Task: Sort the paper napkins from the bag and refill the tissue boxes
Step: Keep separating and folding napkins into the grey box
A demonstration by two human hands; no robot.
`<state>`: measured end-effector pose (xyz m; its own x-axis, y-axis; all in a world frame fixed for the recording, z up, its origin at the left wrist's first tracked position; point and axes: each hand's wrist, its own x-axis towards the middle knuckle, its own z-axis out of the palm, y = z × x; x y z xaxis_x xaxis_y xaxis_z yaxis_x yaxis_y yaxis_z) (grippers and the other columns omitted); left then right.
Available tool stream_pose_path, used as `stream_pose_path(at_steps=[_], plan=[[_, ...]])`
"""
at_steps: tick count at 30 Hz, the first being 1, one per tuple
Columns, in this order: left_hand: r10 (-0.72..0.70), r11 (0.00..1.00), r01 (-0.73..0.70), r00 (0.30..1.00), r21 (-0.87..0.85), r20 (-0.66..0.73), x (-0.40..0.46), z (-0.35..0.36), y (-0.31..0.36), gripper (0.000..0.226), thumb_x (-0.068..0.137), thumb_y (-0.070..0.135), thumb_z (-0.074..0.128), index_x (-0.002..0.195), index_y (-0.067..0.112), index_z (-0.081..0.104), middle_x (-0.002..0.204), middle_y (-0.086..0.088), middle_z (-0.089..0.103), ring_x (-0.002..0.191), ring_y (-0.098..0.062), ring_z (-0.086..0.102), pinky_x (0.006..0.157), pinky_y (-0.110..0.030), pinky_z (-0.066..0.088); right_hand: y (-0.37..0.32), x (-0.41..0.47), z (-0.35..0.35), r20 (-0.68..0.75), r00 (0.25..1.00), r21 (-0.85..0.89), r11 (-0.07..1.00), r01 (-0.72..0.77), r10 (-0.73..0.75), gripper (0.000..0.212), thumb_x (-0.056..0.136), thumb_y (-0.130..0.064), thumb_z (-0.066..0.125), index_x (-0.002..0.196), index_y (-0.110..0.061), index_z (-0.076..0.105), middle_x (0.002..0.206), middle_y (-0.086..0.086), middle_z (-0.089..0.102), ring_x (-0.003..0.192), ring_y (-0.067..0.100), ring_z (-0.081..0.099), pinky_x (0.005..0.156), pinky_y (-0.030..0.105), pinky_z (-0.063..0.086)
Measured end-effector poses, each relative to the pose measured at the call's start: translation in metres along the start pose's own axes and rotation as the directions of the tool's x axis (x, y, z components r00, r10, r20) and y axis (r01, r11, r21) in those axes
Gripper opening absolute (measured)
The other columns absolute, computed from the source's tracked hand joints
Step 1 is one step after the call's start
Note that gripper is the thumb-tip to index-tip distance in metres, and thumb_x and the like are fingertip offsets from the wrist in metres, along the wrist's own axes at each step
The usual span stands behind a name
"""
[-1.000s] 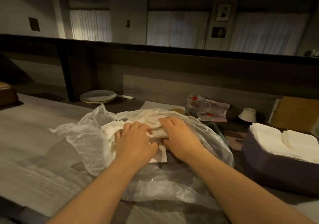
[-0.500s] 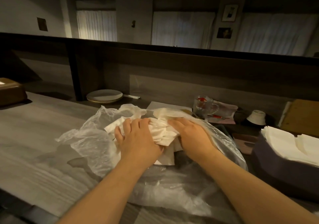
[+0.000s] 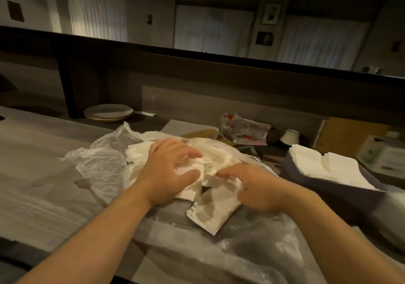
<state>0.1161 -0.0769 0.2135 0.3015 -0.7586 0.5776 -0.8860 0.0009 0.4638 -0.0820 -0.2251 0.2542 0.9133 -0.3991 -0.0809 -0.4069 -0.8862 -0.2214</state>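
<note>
White paper napkins [image 3: 140,155] are lying heaped on the clear plastic bag [image 3: 98,163] at mid-counter. The left hand [image 3: 168,170] is hovering claw-spread over them, the right hand [image 3: 256,187] curling loosely beside it — neither is gripping anything. The filled tissue box [image 3: 324,187] is sitting at three o'clock.

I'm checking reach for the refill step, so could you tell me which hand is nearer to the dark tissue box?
Right. The right hand is over the napkins beside the dark tissue box; the left hand lies farther away, beyond it.
</note>
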Motion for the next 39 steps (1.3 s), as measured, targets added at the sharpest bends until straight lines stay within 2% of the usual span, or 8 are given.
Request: stream_pose_path(at_steps=[3, 7, 10, 13, 20, 25, 34, 39], plan=[[0.060, 0.998, -0.063, 0.995, -0.032, -0.076, -0.003, 0.010, 0.008, 0.027, 0.084, 0.049, 0.054, 0.105, 0.038, 0.069, 0.101, 0.028, 0.058, 0.107, 0.002, 0.049, 0.094, -0.019, 0.037, -0.004, -0.003, 0.000, -0.110, 0.991, 0.103, 0.993, -0.063, 0.074, 0.056, 0.094, -0.001, 0.057, 0.130, -0.043, 0.063, 0.137, -0.018, 0.055, 0.126, 0.008, 0.052, 0.110, 0.028, 0.044], [0.148, 0.988, -0.150, 0.986, -0.030, -0.080, -0.005, 0.022, 0.013, 0.022, 0.087, 0.019, 0.063, 0.103, 0.033, 0.069, 0.095, 0.022, 0.061, 0.098, -0.003, 0.055, 0.085, -0.013, 0.043, -0.011, -0.010, 0.018, -0.270, 0.955, 0.179, 0.981, -0.077, 0.124, 0.008, 0.092, -0.040, 0.068, 0.100, -0.043, 0.067, 0.099, -0.023, 0.061, 0.090, 0.002, 0.059, 0.082, 0.024, 0.057], [0.179, 0.979, -0.178, 0.984, -0.104, -0.001, -0.006, 0.025, 0.015, 0.027, 0.087, 0.009, 0.065, 0.105, 0.028, 0.072, 0.099, 0.021, 0.064, 0.095, -0.007, 0.062, 0.079, -0.016, 0.052, -0.014, -0.015, 0.028, -0.243, 0.962, 0.133, 0.987, -0.091, 0.121, 0.036, 0.076, -0.069, 0.071, 0.096, -0.042, 0.062, 0.100, -0.022, 0.054, 0.093, 0.004, 0.053, 0.083, 0.028, 0.052], [0.128, 0.985, -0.123, 0.991, -0.122, 0.038, -0.006, 0.028, 0.018, 0.031, 0.091, 0.003, 0.066, 0.105, 0.029, 0.072, 0.099, 0.020, 0.066, 0.094, -0.002, 0.062, 0.077, -0.013, 0.051, -0.020, -0.016, 0.035, -0.176, 0.981, 0.040, 0.996, -0.074, 0.080, 0.055, 0.067, -0.082, 0.066, 0.107, -0.044, 0.059, 0.113, -0.023, 0.050, 0.109, 0.005, 0.044, 0.098, 0.034, 0.045], [0.076, 0.988, -0.066, 0.995, -0.141, 0.064, -0.005, 0.029, 0.021, 0.027, 0.095, 0.008, 0.065, 0.102, 0.033, 0.071, 0.097, 0.025, 0.064, 0.094, -0.003, 0.063, 0.076, -0.010, 0.048, -0.026, -0.015, 0.036, -0.179, 0.982, 0.026, 0.998, -0.052, 0.056, 0.035, 0.096, -0.050, 0.058, 0.130, -0.044, 0.059, 0.128, -0.015, 0.049, 0.120, 0.012, 0.044, 0.105, 0.037, 0.045], [0.062, 0.985, -0.054, 0.997, -0.161, 0.043, -0.005, 0.029, 0.022, 0.025, 0.094, 0.008, 0.067, 0.101, 0.032, 0.072, 0.093, 0.021, 0.065, 0.088, -0.004, 0.062, 0.071, -0.009, 0.047, -0.024, -0.015, 0.036, -0.196, 0.980, 0.039, 0.998, -0.040, 0.047, 0.027, 0.104, -0.049, 0.047, 0.124, -0.047, 0.065, 0.119, -0.012, 0.054, 0.110, 0.012, 0.048, 0.098, 0.039, 0.049], [0.031, 0.986, -0.023, 0.998, -0.163, 0.050, -0.005, 0.031, 0.021, 0.023, 0.093, 0.009, 0.067, 0.100, 0.030, 0.073, 0.093, 0.017, 0.067, 0.087, -0.007, 0.061, 0.073, -0.011, 0.048, -0.026, -0.019, 0.035, -0.199, 0.980, -0.005, 1.000, -0.005, 0.004, 0.033, 0.084, -0.066, 0.067, 0.110, -0.045, 0.065, 0.110, -0.018, 0.055, 0.103, 0.008, 0.049, 0.094, 0.036, 0.048], [0.025, 0.989, -0.015, 0.997, -0.146, 0.067, -0.004, 0.031, 0.022, 0.022, 0.094, 0.012, 0.067, 0.098, 0.034, 0.072, 0.093, 0.019, 0.067, 0.088, -0.006, 0.060, 0.073, -0.010, 0.047, -0.028, -0.018, 0.035, -0.221, 0.975, -0.034, 0.999, 0.002, -0.010, 0.016, 0.095, -0.048, 0.062, 0.111, -0.045, 0.065, 0.108, -0.015, 0.054, 0.102, 0.010, 0.049, 0.092, 0.034, 0.048]])
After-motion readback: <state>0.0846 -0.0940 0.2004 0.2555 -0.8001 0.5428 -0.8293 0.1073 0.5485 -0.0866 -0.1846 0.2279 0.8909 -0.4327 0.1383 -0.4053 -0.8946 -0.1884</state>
